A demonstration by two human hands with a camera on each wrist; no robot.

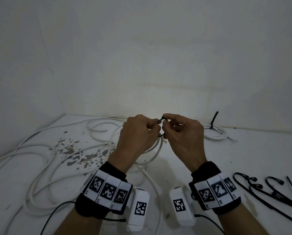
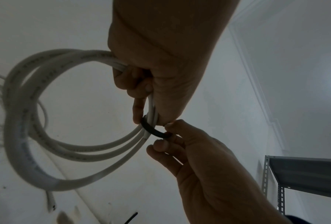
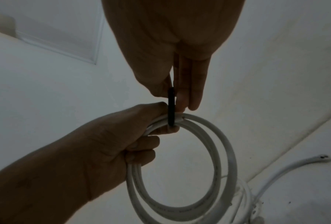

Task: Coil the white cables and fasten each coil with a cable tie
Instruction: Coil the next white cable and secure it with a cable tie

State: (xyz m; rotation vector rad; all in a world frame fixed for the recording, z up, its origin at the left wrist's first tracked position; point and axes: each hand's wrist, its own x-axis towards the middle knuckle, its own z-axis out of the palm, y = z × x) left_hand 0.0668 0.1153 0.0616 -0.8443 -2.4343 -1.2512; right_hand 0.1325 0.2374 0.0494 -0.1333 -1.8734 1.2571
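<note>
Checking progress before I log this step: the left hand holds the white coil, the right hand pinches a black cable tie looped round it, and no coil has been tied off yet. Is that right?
Not quite. One coil is already tied: the head view shows a finished coil by the wall, with a black tie round it. The rest holds: the left hand grips the white coil, and the right hand pinches the black cable tie looped round it.

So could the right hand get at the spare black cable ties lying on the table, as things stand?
Probably yes, but not yet: the spare ties lie uncovered just right of the right hand. That hand pinches the black tie round the coil held by the left hand, so it must let go first.
</note>
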